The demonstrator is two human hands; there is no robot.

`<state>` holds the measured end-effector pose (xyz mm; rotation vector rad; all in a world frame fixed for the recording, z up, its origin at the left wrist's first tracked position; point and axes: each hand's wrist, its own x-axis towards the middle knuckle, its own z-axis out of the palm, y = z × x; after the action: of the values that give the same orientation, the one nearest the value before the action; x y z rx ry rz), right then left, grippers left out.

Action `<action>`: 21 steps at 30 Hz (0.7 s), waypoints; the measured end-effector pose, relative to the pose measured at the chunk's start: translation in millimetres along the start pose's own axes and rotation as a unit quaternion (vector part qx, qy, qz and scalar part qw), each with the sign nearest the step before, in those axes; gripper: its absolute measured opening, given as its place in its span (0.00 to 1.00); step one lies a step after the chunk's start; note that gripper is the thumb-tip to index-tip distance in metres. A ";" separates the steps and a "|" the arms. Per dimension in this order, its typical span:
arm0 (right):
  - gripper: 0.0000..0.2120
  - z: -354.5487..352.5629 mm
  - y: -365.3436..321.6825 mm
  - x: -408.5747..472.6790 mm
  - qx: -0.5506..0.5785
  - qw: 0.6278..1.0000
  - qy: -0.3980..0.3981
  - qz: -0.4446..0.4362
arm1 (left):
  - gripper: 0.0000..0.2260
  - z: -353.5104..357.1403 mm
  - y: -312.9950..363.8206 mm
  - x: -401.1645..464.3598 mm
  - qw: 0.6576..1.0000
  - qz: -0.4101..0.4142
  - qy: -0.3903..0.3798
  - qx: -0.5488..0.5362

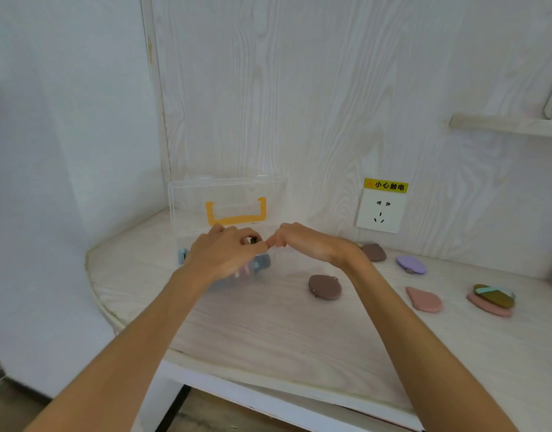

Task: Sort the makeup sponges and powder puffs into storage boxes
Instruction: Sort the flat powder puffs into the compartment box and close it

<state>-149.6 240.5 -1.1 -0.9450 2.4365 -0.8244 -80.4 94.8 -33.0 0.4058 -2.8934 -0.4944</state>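
A clear storage box (270, 265) with an orange handle on its raised lid (228, 194) stands at the back left of the table. Grey and pink pieces (256, 265) show blurred through its front wall. My left hand (221, 254) hovers over the box and pinches a small dark puff (252, 240). My right hand (302, 243) has its fingers curled at the box's right rim, fingertips meeting those of the left hand. On the table to the right lie a brown puff (325, 286), a second brown puff (373, 252), a purple puff (411, 264) and a pink teardrop puff (424, 299).
An olive puff with a pale blue strap (494, 296) lies on top of a pink puff (491, 309) at the right. A wall socket (380, 210) with a yellow warning label sits behind. A shelf (505, 124) juts out at upper right. The table's curved edge (94, 275) is at the left.
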 end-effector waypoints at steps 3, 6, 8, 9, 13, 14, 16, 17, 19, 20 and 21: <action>0.18 -3.2 -4.5 -1.8 -0.008 0.999 -0.033 -0.006 | 0.18 1.1 1.7 1.4 1.000 -0.008 0.015 -0.002; 0.14 -5.3 -4.9 -3.1 -0.047 0.998 -0.031 -0.025 | 0.16 1.3 1.7 2.5 0.999 -0.014 0.028 -0.008; 0.13 -11.2 2.5 -6.3 -0.051 0.996 0.019 -0.072 | 0.12 2.1 -2.1 4.7 0.999 -0.006 0.025 -0.025; 0.13 -16.8 8.8 -9.1 -0.020 0.995 0.055 -0.086 | 0.10 2.4 -4.5 5.1 0.999 -0.005 0.025 -0.032; 0.12 -56.5 54.0 -23.4 0.000 0.953 0.304 0.010 | 0.09 4.2 -6.8 5.3 0.999 0.001 0.030 -0.043; 0.11 -66.6 71.3 -27.8 -0.061 0.928 0.357 0.084 | 0.10 4.8 -6.5 5.1 0.999 0.007 0.030 -0.044; 0.07 -81.7 102.1 -37.7 -0.202 0.895 0.321 0.236 | 0.10 5.5 -7.2 4.8 0.999 0.015 0.028 -0.043; 0.06 -85.8 113.4 -41.2 -0.256 0.890 0.246 0.288 | 0.11 6.1 -7.9 5.2 0.999 0.017 0.026 -0.042; 0.11 -87.2 128.1 -44.3 -0.310 0.878 0.116 0.345 | 0.11 6.4 -8.6 5.5 0.999 0.019 0.022 -0.037; 0.17 -85.0 131.3 -45.3 -0.308 0.878 0.090 0.356 | 0.12 6.4 -8.9 5.6 0.999 0.018 0.021 -0.033; 0.22 -81.6 134.3 -47.0 -0.298 0.878 0.085 0.365 | 0.12 6.4 -8.3 5.3 0.999 0.019 0.021 -0.030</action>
<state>-225.1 385.0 -20.3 -0.0375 2.9224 0.1335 -84.9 87.6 -41.1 0.3470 -2.8326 -0.5579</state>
